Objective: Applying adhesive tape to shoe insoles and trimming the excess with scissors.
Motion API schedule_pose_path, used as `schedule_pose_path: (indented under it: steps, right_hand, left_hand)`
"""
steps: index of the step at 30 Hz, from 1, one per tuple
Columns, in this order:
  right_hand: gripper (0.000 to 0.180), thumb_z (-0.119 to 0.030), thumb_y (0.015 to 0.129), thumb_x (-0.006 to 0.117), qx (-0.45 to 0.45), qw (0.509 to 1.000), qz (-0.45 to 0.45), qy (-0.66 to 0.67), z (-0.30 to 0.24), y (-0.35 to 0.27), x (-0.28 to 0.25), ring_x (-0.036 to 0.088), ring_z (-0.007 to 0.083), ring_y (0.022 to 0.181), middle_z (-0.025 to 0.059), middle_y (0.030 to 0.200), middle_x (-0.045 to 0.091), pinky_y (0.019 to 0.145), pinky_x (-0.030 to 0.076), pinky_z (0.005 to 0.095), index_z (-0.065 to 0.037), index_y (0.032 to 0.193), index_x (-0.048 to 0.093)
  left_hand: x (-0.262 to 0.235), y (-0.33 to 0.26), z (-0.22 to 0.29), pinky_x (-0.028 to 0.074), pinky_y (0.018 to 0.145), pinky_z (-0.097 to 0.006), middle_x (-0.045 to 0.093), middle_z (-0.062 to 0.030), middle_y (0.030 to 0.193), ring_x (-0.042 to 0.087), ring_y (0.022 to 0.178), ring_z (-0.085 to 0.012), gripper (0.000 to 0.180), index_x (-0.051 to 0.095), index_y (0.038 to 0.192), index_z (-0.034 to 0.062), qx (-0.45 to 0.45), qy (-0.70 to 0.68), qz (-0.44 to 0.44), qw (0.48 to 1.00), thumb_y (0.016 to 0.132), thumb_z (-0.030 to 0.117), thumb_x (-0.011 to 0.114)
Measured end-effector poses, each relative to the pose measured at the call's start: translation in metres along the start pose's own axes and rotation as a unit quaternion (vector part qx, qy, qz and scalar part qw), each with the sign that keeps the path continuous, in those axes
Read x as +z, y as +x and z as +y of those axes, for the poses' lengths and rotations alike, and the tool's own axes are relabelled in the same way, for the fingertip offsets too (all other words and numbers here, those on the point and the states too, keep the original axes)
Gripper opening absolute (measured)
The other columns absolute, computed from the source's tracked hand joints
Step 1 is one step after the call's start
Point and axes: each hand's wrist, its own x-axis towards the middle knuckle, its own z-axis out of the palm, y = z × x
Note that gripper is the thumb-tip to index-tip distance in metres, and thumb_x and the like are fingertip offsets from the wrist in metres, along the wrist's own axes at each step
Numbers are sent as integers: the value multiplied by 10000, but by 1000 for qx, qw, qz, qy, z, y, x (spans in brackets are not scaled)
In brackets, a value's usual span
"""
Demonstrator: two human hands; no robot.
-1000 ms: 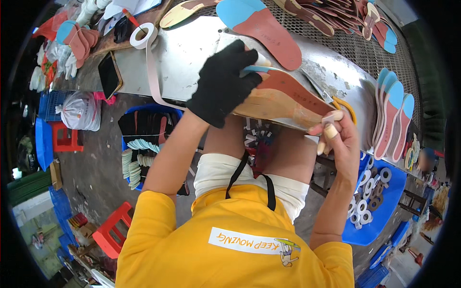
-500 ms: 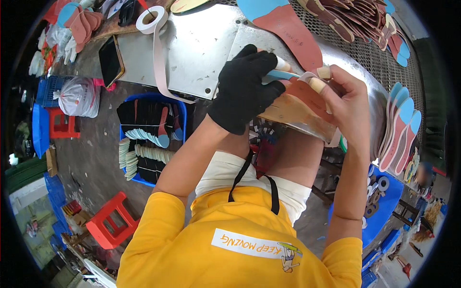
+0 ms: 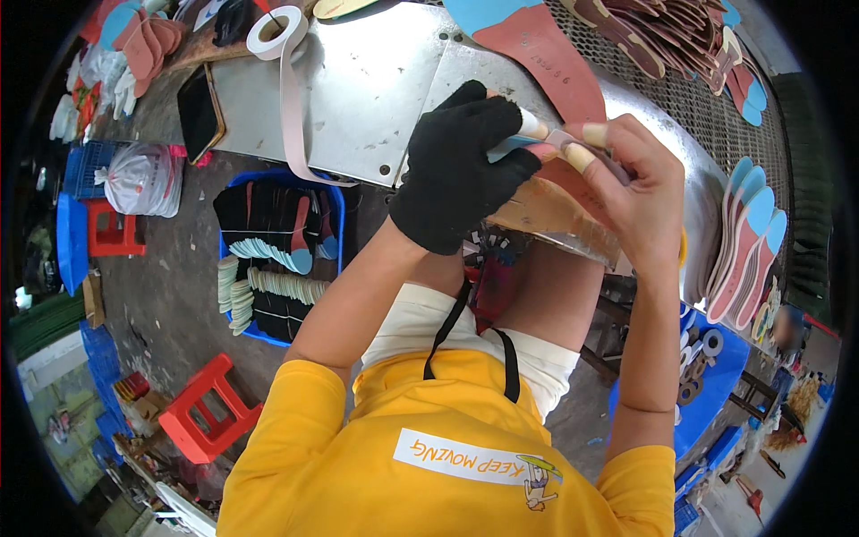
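My left hand (image 3: 463, 170), in a black fingerless glove, is closed on a red-brown insole (image 3: 580, 190) with a light blue end. The insole is held on edge above the front rim of the metal table (image 3: 367, 98). My right hand (image 3: 642, 174), with pale coverings on its thumb and forefinger, pinches a pale strip (image 3: 560, 139) against the insole's edge, close to the left fingertips. Behind the hands lies another red-brown and blue insole (image 3: 559, 67). A roll of pale tape (image 3: 277, 34) stands at the left, its loose end hanging over the table's front edge.
A phone (image 3: 200, 112) lies at the table's left. Stacked insoles (image 3: 744, 242) stand at the right; more pile up on the mesh (image 3: 582, 36) behind. Below are a blue crate of insoles (image 3: 340, 215), a red stool (image 3: 210, 407) and a blue bin of tape rolls (image 3: 716, 385).
My right hand has shifted slightly left, nearer the left fingertips, along the insole's edge with the strip. My left hand stays nearly in place. The view has shifted a little.
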Motion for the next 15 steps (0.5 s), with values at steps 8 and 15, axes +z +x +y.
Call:
schedule_pose_path:
  steps: [8,15]
  right_hand:
    - [108,-38,756,685,-43,996,-54,50,13,4,-7,563,132,639,37,761,577,603,444,258,-18,861,669]
    - [74,-63,769,709,117,958,-125,228,34,0,-45,515,24,625,-47,644,556,529,419,191,-28,831,688]
  left_hand:
    - [-3,6,11,503,652,-320,618,-79,908,609,752,-252,291,684,949,102,101,110,-18,989,674,16,718]
    - [-1,13,18,504,680,-324,603,-72,889,612,807,-245,327,693,965,113,63,85,-99,989,680,-37,638]
